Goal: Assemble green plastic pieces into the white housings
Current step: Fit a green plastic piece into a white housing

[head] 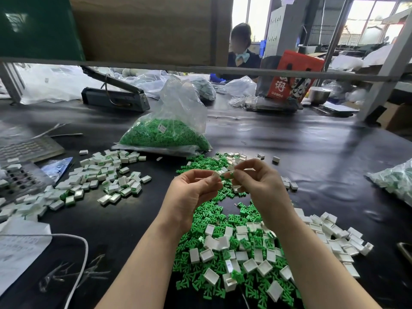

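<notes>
My left hand (191, 192) pinches a small white housing (217, 173) between thumb and forefinger above the black table. My right hand (258, 184) holds a green plastic piece (229, 174) at its fingertips, touching the housing's open side. Below my hands lies a heap of loose green pieces (207, 221) mixed with empty white housings (245, 255). More empty housings (334, 230) spread to the right. A pile of housings with green showing in them (107, 177) lies to the left.
A clear bag of green pieces (165, 132) stands behind the heap. A perforated metal tray (20, 177) sits far left, paper and a white cable (82, 253) near left, another bag (399, 181) at right. A heat sealer (116, 97) and a seated person (240, 50) are across the table.
</notes>
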The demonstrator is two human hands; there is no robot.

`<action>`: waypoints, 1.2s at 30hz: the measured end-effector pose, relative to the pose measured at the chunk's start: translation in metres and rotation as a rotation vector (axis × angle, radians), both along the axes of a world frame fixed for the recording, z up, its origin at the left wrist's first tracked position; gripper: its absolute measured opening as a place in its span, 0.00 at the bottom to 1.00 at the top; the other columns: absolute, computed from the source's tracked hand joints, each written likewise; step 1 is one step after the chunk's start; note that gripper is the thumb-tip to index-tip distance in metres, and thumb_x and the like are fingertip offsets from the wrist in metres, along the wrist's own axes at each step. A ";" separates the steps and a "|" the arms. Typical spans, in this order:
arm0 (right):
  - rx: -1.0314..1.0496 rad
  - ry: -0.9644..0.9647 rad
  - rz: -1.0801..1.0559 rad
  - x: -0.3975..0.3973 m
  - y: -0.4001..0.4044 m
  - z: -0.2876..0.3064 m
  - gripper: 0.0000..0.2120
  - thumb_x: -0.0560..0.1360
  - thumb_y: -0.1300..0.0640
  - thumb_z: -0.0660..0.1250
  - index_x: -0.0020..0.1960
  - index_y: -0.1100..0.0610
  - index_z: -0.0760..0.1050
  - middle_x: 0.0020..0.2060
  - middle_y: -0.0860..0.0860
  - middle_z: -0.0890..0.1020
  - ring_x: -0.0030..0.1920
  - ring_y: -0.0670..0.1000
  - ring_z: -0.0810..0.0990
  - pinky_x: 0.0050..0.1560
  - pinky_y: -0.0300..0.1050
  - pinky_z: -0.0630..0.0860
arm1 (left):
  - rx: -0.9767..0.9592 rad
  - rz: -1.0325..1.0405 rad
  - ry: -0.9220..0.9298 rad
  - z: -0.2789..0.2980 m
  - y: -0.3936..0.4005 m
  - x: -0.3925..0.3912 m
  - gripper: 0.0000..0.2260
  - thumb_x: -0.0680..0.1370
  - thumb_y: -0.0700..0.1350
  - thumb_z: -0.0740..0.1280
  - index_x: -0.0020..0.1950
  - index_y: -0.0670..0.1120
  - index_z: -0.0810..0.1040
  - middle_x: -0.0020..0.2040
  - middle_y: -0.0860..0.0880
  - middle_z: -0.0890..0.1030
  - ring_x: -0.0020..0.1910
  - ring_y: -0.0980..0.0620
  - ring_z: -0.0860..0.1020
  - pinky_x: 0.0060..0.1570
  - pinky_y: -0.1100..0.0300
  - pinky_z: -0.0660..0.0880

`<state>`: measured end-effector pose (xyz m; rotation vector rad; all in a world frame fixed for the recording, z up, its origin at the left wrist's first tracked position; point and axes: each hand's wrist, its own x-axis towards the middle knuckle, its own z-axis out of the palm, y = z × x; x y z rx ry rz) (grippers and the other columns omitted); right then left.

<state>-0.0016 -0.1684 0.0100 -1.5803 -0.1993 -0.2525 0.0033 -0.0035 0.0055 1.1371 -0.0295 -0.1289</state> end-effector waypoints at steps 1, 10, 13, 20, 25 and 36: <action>0.014 0.000 -0.022 0.000 0.000 0.000 0.02 0.76 0.62 0.69 0.48 0.58 0.77 0.42 0.52 0.86 0.40 0.47 0.83 0.41 0.39 0.78 | 0.014 0.009 -0.009 0.000 -0.001 0.000 0.15 0.64 0.42 0.75 0.49 0.40 0.80 0.43 0.43 0.85 0.42 0.50 0.85 0.37 0.64 0.79; 0.173 -0.007 -0.066 0.001 0.005 -0.004 0.03 0.73 0.65 0.72 0.46 0.60 0.82 0.36 0.48 0.84 0.34 0.40 0.79 0.36 0.32 0.73 | 0.195 0.078 -0.094 -0.002 -0.006 -0.001 0.10 0.70 0.41 0.76 0.47 0.38 0.82 0.40 0.42 0.86 0.40 0.48 0.85 0.37 0.63 0.80; 0.124 -0.015 -0.090 0.001 0.006 -0.004 0.03 0.73 0.64 0.73 0.46 0.59 0.82 0.38 0.49 0.85 0.36 0.40 0.80 0.37 0.32 0.74 | 0.227 0.084 -0.122 -0.001 -0.007 -0.003 0.09 0.70 0.41 0.76 0.46 0.39 0.83 0.40 0.42 0.86 0.39 0.47 0.85 0.37 0.62 0.79; 0.067 -0.020 -0.087 0.001 0.007 -0.002 0.03 0.72 0.64 0.73 0.43 0.57 0.82 0.36 0.48 0.84 0.36 0.41 0.81 0.37 0.32 0.74 | 0.241 0.088 -0.151 0.001 -0.007 -0.005 0.07 0.71 0.40 0.75 0.46 0.39 0.83 0.39 0.42 0.85 0.38 0.48 0.84 0.36 0.63 0.79; -0.031 -0.012 -0.022 -0.001 0.006 -0.001 0.07 0.74 0.65 0.72 0.48 0.55 0.80 0.41 0.60 0.83 0.40 0.51 0.81 0.42 0.47 0.79 | 0.227 0.087 -0.150 0.002 -0.005 -0.004 0.07 0.71 0.40 0.75 0.47 0.39 0.83 0.40 0.42 0.86 0.38 0.49 0.85 0.36 0.63 0.79; 0.119 0.004 -0.103 0.003 0.006 -0.005 0.02 0.76 0.62 0.70 0.48 0.59 0.80 0.36 0.47 0.84 0.36 0.43 0.80 0.37 0.36 0.76 | 0.248 0.052 -0.128 -0.001 -0.007 -0.004 0.10 0.71 0.41 0.75 0.49 0.38 0.81 0.42 0.41 0.85 0.41 0.48 0.85 0.38 0.63 0.79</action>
